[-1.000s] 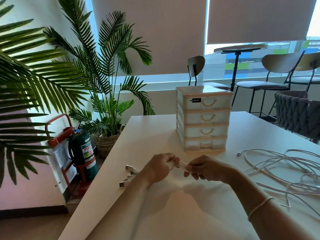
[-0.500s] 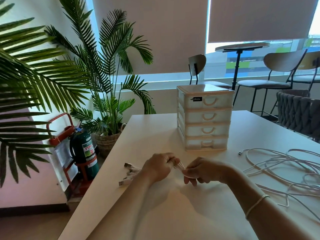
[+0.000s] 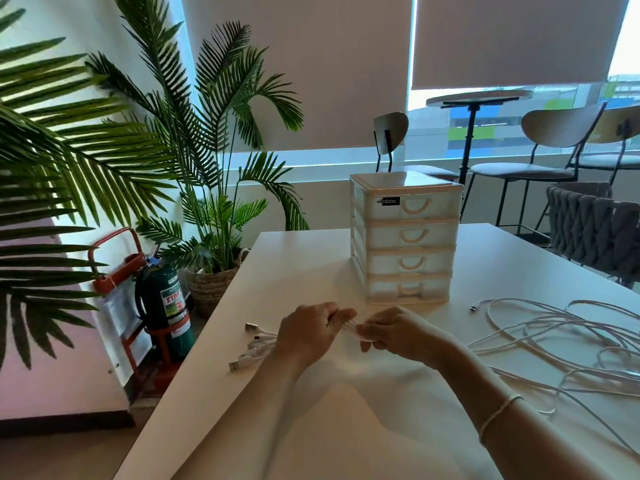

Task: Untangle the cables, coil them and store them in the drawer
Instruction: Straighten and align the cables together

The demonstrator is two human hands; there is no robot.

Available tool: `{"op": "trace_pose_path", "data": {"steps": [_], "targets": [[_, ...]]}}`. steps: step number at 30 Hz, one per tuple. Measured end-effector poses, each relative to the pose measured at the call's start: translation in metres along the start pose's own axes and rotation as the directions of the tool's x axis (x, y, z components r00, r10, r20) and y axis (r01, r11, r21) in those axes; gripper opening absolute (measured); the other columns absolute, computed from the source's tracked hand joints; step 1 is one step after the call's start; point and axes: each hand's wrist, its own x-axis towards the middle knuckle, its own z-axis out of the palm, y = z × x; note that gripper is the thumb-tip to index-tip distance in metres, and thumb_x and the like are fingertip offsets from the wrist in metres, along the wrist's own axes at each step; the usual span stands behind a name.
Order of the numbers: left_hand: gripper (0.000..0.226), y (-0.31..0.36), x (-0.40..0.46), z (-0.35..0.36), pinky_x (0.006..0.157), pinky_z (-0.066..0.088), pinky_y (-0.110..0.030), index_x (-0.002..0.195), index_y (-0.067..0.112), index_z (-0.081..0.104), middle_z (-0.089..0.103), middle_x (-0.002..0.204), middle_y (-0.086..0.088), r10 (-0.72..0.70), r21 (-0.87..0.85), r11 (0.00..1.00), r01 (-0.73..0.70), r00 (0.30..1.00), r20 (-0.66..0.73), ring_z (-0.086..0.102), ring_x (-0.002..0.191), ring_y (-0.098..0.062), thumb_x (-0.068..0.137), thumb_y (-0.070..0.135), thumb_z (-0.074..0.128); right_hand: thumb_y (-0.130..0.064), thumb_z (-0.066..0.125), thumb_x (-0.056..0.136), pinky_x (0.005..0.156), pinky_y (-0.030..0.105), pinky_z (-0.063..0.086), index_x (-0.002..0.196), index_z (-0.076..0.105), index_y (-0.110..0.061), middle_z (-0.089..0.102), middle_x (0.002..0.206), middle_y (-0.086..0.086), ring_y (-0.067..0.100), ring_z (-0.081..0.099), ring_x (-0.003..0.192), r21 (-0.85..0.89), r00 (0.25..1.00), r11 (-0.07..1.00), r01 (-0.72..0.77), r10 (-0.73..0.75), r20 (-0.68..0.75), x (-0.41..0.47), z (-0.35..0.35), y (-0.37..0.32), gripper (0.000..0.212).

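Several white cables lie in loose tangled loops on the white table, to the right. Their strands run together between my hands. My left hand grips the bundle, and the USB plug ends fan out on the table just left of it. My right hand pinches the same strands a short way to the right. The white drawer unit, with all its drawers pushed in, stands on the table just behind my hands.
The table's left edge runs close to my left hand, with potted palms and a green fire extinguisher on the floor beyond. A woven grey chair stands at the table's right, stools and a round table behind.
Both hands stay on the cable bundle in almost the same place. The plug ends have shifted slightly on the table.
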Motion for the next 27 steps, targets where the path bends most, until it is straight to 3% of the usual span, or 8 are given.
{"op": "trace_pose_path", "data": {"steps": [5,10,13,15,18,21,25,27], "targets": [[0.05,-0.002,0.002,0.002,0.071,0.042,-0.032,0.082,0.013,0.06,0.067,0.083,-0.005,-0.022,-0.075,0.997,0.019,0.999,-0.03,0.06,0.088,-0.028,0.09,0.057,0.037,-0.026,0.054,0.092,0.045,0.01,0.029,0.063,0.064,-0.019,0.043,0.051,-0.01,-0.001,0.038,0.041,-0.096,0.999,0.995,0.016,-0.012,0.044,-0.001,0.001,0.0,0.032],[0.043,-0.004,0.006,0.002,0.064,0.041,-0.028,0.063,0.021,0.059,0.05,0.051,0.012,0.085,-0.224,0.972,-0.063,0.992,0.089,0.051,0.059,-0.012,0.091,0.051,0.046,-0.022,0.055,0.092,0.049,0.021,0.029,0.056,0.058,-0.022,0.045,0.051,-0.01,0.009,0.037,0.049,0.016,0.96,0.997,0.076,-0.069,-0.272,0.008,-0.001,0.006,0.036],[0.044,-0.006,0.006,0.005,0.062,0.042,-0.027,0.052,0.029,0.05,0.05,0.048,0.013,0.094,-0.269,0.961,-0.058,0.988,0.122,0.046,0.049,-0.002,0.084,0.058,0.045,-0.019,0.056,0.091,0.052,0.019,0.031,0.053,0.054,-0.026,0.046,0.04,-0.016,0.005,0.039,0.05,-0.019,0.94,0.993,0.117,-0.117,-0.319,0.01,-0.001,0.01,0.039],[0.038,-0.006,0.005,0.002,0.062,0.039,-0.026,0.061,0.029,0.055,0.051,0.052,0.015,0.107,-0.241,0.968,-0.066,0.981,0.159,0.046,0.05,0.003,0.09,0.051,0.047,-0.019,0.055,0.091,0.052,0.019,0.031,0.053,0.053,-0.027,0.047,0.04,-0.019,0.004,0.039,0.05,-0.069,0.943,0.991,0.113,-0.129,-0.308,0.012,0.0,0.013,0.039],[0.031,-0.007,0.004,-0.01,0.065,0.036,-0.027,0.084,0.024,0.063,0.05,0.064,0.013,0.108,-0.092,0.992,-0.086,0.958,0.265,0.048,0.063,-0.01,0.095,0.045,0.042,-0.021,0.053,0.093,0.049,0.016,0.029,0.054,0.052,-0.032,0.049,0.044,-0.014,0.005,0.039,0.05,-0.166,0.945,0.981,0.101,-0.147,-0.292,0.015,-0.002,0.017,0.04],[0.032,-0.019,0.006,-0.025,0.074,0.039,-0.031,0.091,0.026,0.061,0.051,0.077,0.008,0.027,0.053,0.997,-0.051,0.926,0.377,0.048,0.077,-0.016,0.097,0.045,0.036,-0.022,0.051,0.094,0.05,0.014,0.032,0.057,0.053,-0.034,0.046,0.053,-0.012,0.003,0.04,0.052,-0.24,0.945,0.967,0.086,-0.156,-0.288,0.015,-0.007,0.022,0.039],[0.027,-0.04,0.007,-0.042,0.077,0.041,-0.03,0.091,0.029,0.057,0.054,0.087,0.005,-0.059,0.15,0.989,-0.013,0.884,0.464,0.05,0.084,-0.017,0.098,0.041,0.035,-0.027,0.048,0.095,0.051,0.013,0.032,0.071,0.065,-0.021,0.046,0.059,-0.012,0.003,0.04,0.055,-0.326,0.968,0.944,0.041,-0.119,-0.223,0.016,-0.005,0.021,0.03],[0.021,-0.047,0.007,-0.044,0.068,0.042,-0.026,0.098,0.025,0.056,0.056,0.086,0.007,-0.111,0.163,0.986,0.036,0.87,0.481,0.052,0.081,-0.015,0.099,0.032,0.037,-0.028,0.047,0.096,0.052,0.011,0.033,0.084,0.07,-0.012,0.05,0.063,-0.011,0.008,0.044,0.06,-0.365,0.974,0.93,0.041,-0.119,-0.194,0.017,0.001,0.02,0.03]]}}
